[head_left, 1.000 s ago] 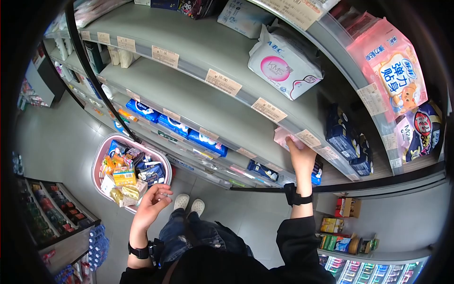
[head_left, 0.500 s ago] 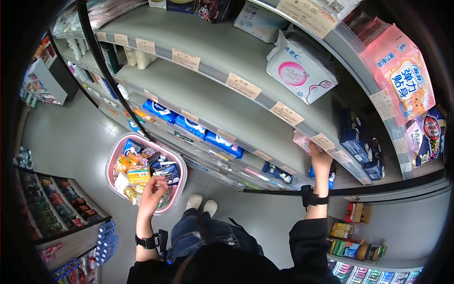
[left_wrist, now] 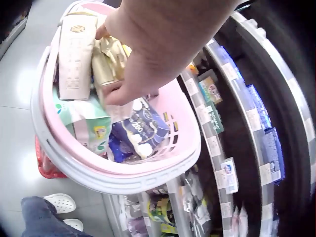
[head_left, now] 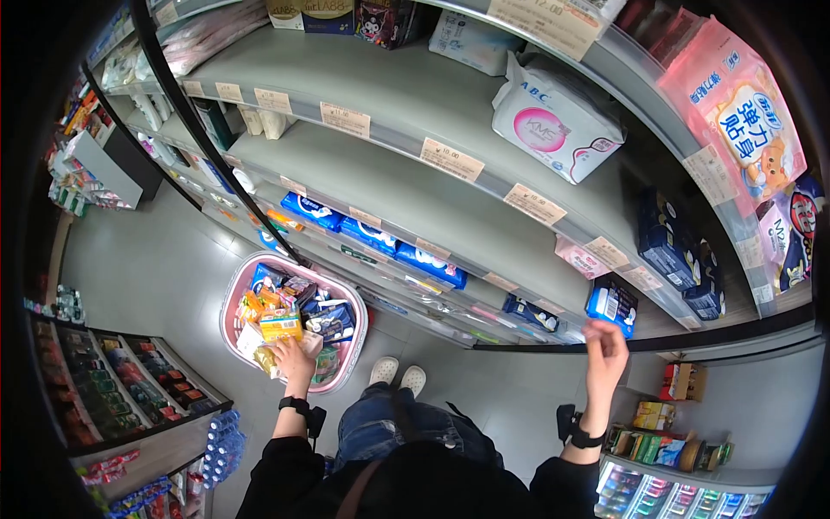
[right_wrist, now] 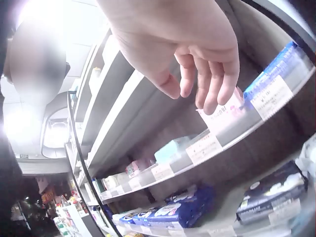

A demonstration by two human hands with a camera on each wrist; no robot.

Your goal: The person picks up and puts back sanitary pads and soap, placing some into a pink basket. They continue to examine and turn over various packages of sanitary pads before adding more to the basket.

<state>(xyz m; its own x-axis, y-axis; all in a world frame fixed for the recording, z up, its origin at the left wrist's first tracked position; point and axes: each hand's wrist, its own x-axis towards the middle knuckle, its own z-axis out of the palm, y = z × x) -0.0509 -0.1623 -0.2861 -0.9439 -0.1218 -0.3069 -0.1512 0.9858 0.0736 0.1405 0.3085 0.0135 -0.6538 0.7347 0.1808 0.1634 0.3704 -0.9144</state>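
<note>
The right hand [head_left: 608, 353] holds nothing, its fingers loosely bent beside the shelving [head_left: 467, 238]. The blue pack [head_left: 611, 303] lies straight ahead of it, just past the fingertips (its visible long edge seems to run along the shelf front), and the pink pack [head_left: 581, 257] sits ahead and to the left. That short gap ahead looks like the relation that matters; the left hand [head_left: 294, 363] is well apart from both packs. It reaches into the basket [left_wrist: 187, 123], thumb and fingers over a gold packet [left_wrist: 102, 71]; whether they grip it, I cannot tell. Just beyond those fingers is a yellow box [head_left: 281, 326].
</note>
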